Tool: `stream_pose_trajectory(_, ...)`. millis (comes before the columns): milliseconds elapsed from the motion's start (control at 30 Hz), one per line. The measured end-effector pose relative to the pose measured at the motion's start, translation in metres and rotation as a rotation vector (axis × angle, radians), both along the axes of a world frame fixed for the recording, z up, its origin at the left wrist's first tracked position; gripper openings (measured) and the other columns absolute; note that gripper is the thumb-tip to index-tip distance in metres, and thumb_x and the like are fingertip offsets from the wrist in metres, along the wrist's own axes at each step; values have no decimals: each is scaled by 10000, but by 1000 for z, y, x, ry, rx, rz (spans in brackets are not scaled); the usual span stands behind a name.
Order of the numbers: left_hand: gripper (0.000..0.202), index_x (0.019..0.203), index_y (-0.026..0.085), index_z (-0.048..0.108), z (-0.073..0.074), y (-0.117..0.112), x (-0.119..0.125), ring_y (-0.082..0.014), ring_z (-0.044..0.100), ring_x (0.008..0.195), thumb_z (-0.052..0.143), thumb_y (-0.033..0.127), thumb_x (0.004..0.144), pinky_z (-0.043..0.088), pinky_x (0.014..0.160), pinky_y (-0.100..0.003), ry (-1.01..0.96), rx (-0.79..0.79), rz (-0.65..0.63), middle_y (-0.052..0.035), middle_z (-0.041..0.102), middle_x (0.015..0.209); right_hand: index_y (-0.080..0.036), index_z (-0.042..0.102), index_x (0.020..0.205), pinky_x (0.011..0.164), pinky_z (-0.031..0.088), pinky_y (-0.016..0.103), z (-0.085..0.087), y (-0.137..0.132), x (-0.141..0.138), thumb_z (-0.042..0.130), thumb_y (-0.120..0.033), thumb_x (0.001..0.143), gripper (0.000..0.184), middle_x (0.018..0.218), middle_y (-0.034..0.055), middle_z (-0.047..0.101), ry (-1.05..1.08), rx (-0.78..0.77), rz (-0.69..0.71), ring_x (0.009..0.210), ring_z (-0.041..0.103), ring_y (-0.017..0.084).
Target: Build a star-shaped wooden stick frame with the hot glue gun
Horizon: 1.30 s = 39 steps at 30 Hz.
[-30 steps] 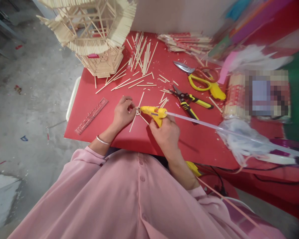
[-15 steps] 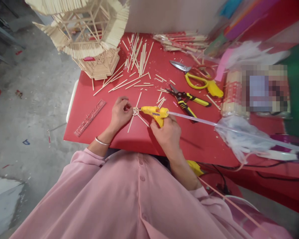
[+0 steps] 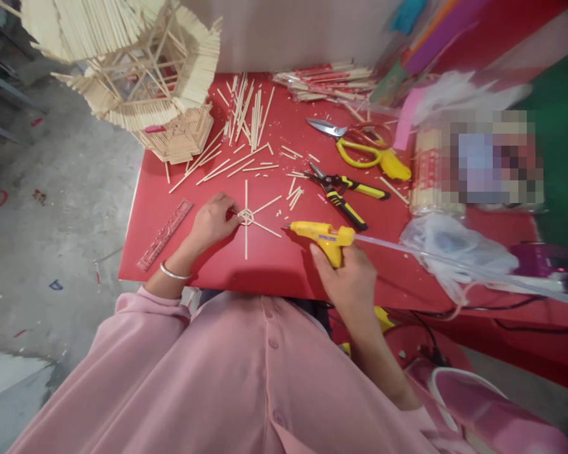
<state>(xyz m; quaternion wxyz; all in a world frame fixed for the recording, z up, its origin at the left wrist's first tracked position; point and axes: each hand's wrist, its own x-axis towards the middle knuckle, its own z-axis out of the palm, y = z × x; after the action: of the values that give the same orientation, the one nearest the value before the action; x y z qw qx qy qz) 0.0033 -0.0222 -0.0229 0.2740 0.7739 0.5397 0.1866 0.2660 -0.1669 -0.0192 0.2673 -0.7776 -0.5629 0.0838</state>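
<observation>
A yellow hot glue gun (image 3: 319,233) is gripped in my right hand (image 3: 348,277), its nozzle pointing left and a long clear glue stick (image 3: 407,248) trailing out of its back. The nozzle hovers apart from a star-shaped frame of thin wooden sticks (image 3: 247,217), which lies flat on the table. Spokes spread from a small ring at the frame's middle. My left hand (image 3: 214,217) is closed, with its fingertips pinching the left side of that ring; a spoke on that side is hidden by the hand.
A wooden stick pagoda model (image 3: 175,120) stands at the back left of the red table (image 3: 208,265). Loose sticks (image 3: 250,110) lie behind the frame. Scissors (image 3: 355,142), pliers-like cutters (image 3: 338,192) and a plastic bag (image 3: 454,249) are on the right. A clear ruler (image 3: 165,234) lies left.
My right hand has drawn the glue gun back to the right, away from the frame's middle. The frame appears turned slightly, while my left hand stays at its ring.
</observation>
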Motion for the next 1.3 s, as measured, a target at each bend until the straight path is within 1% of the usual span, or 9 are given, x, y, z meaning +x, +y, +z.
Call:
stream_pose_trajectory(133,80,847,194,662,6,-14,-9,-197,600,823,656,274,837,488,783,-335,59,34,-34,-57,625,929,-238,499,704,637,416,318,6,-33,14,520,-746,835,525,689,62,630,134,-96,-190,661,577,204)
stream_pose_trajectory(267,91,856,204,651,5,-27,-13,-234,615,867,630,292,866,489,790,-361,150,53,-24,-77,637,937,-253,426,683,590,319,298,8,-47,16,406,-815,841,584,601,21,552,168,-236,-345,588,478,176)
stream_pose_trajectory(467,152,789,213,564,-6,-32,-9,-259,611,886,513,237,931,470,788,-367,218,124,8,-104,645,900,-232,499,703,583,229,294,0,-50,-5,253,-782,898,633,660,71,571,1,-344,-343,588,418,170)
stream_pose_trajectory(667,157,792,215,567,-7,-31,-13,-212,601,748,513,252,935,445,728,-334,-40,138,115,-53,652,777,-192,600,732,572,293,295,-6,-45,-11,264,-744,943,680,651,81,609,-56,-202,-227,569,457,170)
stream_pose_trajectory(833,99,791,219,628,12,-34,-14,-179,619,755,597,249,881,475,729,-306,-349,128,232,-31,700,809,-175,727,917,609,395,321,32,-15,-5,430,-631,962,547,797,124,705,-199,-47,-211,699,608,225)
stream_pose_trajectory(933,95,784,216,664,22,-39,-10,-154,609,701,658,281,854,477,684,-277,-518,68,268,-11,697,757,-214,705,1146,760,531,358,53,8,-18,502,-628,945,503,1032,116,736,79,108,34,894,683,233)
stream_pose_trajectory(1033,126,755,211,683,30,-45,-2,-138,594,656,715,314,818,470,651,-264,-666,-10,270,0,689,716,-214,659,1281,1010,508,467,57,32,-35,595,-680,873,623,1289,150,680,135,164,241,1205,622,291)
stream_pose_trajectory(1133,163,748,203,694,36,-50,4,-132,592,641,769,345,776,481,649,-264,-792,-125,276,2,688,705,-218,719,1187,1005,518,436,51,50,-45,613,-600,900,489,1197,113,741,248,75,361,1121,678,265)
stream_pose_trajectory(1300,276,829,170,712,39,-45,0,-126,634,673,876,336,682,517,657,-250,-1008,-526,166,-23,703,759,-229,786,1001,850,548,343,44,54,-45,552,-489,959,351,967,57,788,431,-3,395,911,720,216)
